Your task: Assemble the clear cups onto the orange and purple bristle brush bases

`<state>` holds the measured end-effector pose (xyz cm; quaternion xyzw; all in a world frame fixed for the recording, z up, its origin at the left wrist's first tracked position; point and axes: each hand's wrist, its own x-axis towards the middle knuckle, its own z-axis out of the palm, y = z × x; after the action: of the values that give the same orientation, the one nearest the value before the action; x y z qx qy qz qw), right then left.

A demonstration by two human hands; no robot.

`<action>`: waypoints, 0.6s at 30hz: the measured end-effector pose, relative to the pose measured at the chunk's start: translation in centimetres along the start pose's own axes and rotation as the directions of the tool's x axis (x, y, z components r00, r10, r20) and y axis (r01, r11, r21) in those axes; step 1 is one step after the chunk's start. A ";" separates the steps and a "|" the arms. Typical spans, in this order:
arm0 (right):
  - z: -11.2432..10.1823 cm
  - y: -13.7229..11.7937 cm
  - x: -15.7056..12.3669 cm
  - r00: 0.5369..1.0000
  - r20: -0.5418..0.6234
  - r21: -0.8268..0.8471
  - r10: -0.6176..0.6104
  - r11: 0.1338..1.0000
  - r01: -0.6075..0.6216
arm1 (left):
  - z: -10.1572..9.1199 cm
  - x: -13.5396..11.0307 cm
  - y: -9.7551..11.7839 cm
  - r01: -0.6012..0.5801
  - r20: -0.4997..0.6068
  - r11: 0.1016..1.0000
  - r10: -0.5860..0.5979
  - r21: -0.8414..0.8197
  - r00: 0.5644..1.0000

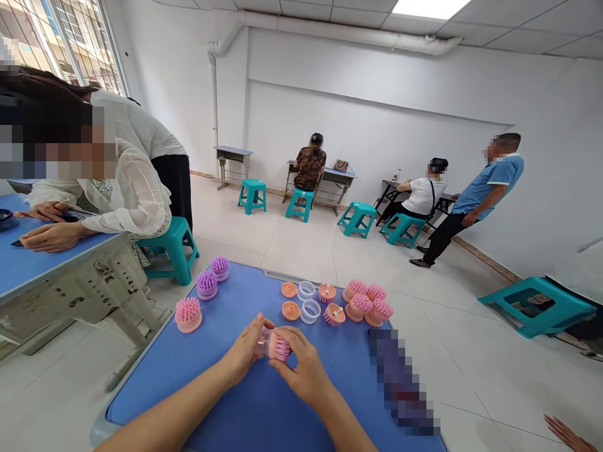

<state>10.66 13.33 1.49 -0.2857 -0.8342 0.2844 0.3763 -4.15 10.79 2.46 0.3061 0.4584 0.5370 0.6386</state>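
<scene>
Fingers of the left hand (244,347) curled around the clear plastic end of a pink bristled round brush head (277,347), while fingers of the right hand (299,369) pressed over its bristled end, pinching it between both hands. Brush held over the middle of a blue counter (155,376), close to the person's body; could not tell if it touched the surface. Long axis ran roughly sideways across the person's front, bristles pointing to the person's right, clear end to the left.

Farther along the counter, left of the hands, stood a pink bristled brush head on a peach base (188,315) and two purple bristled brush heads (206,285). Ahead lay two flat peach discs (289,300), two clear plastic rings (307,301), and two peach bases with pink bristles (330,304). To the right sat a cluster of pink bristled brush heads (366,304). A long pixelated object (400,383) lay along the counter's right edge, too blurred to name. A seated co-worker's hands (47,229) rested on a separate blue desk (61,276) to the left.
</scene>
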 end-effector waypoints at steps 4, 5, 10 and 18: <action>0.1 -0.1 0.0 1.000 0.009 -0.040 -0.029 0.999 0.029 | 0.1 0.2 -0.1 0.062 -0.002 0.997 -0.062 -0.055 0.998; 0.1 -0.1 0.0 1.000 0.013 -0.044 -0.027 0.999 0.028 | 0.1 0.2 -0.1 0.078 -0.004 0.994 -0.079 -0.072 0.997; -0.4 -0.3 0.1 1.000 0.009 -0.020 0.024 1.000 -0.024 | -0.3 0.5 0.1 0.176 0.044 0.962 -0.171 -0.211 0.984; -1.4 0.1 0.2 0.995 -0.045 0.087 0.094 0.992 -0.090 | -1.5 0.0 1.8 0.194 0.241 0.969 -0.153 -0.155 0.958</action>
<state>11.64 13.91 2.30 -0.3145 -0.7979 0.3295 0.3948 -6.29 11.09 3.46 0.2660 0.3582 0.4787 0.7562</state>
